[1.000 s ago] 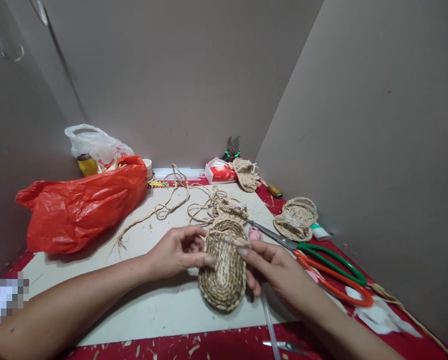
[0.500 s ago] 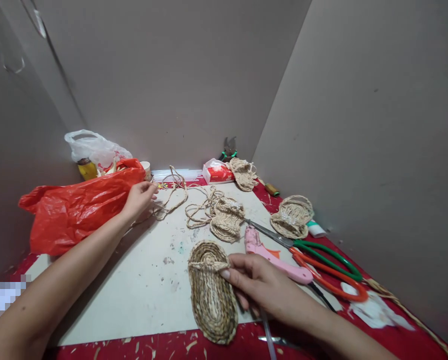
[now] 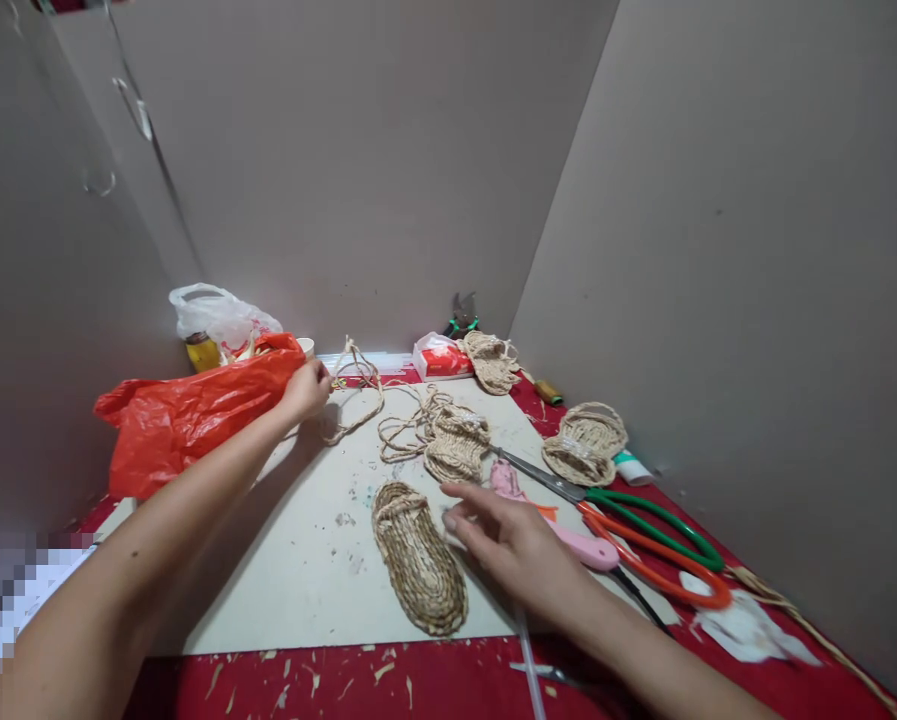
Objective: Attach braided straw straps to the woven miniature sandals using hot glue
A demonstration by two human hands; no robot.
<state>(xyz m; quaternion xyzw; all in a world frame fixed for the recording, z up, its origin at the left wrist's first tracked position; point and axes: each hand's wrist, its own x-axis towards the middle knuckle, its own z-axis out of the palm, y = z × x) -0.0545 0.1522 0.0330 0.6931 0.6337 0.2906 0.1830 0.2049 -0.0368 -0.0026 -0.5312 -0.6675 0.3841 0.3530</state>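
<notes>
A woven oval straw piece (image 3: 420, 560) with a braided strap across its upper end lies on the white board (image 3: 305, 560). Just right of it, my right hand (image 3: 504, 535) is open, fingers apart, not touching it. My left hand (image 3: 309, 388) reaches to the back left by the red plastic bag (image 3: 193, 420), its fingers closed near a braided cord (image 3: 373, 400); what they hold is too small to make out. Another woven piece (image 3: 455, 445) with loose cord sits mid-board. A pink glue gun (image 3: 587, 547) lies partly behind my right hand.
Scissors (image 3: 560, 485) with green and orange handles lie at the right. Woven pieces (image 3: 584, 443) (image 3: 491, 362), a tissue box (image 3: 442, 360), pliers (image 3: 463, 315) and a white bag (image 3: 223, 315) stand along the grey walls. Crumpled tissue (image 3: 748, 625) lies at the right.
My right hand has let go of the oval woven piece, which now lies flat and tilted on the board. My left hand has moved slightly right, its fingers closing.
</notes>
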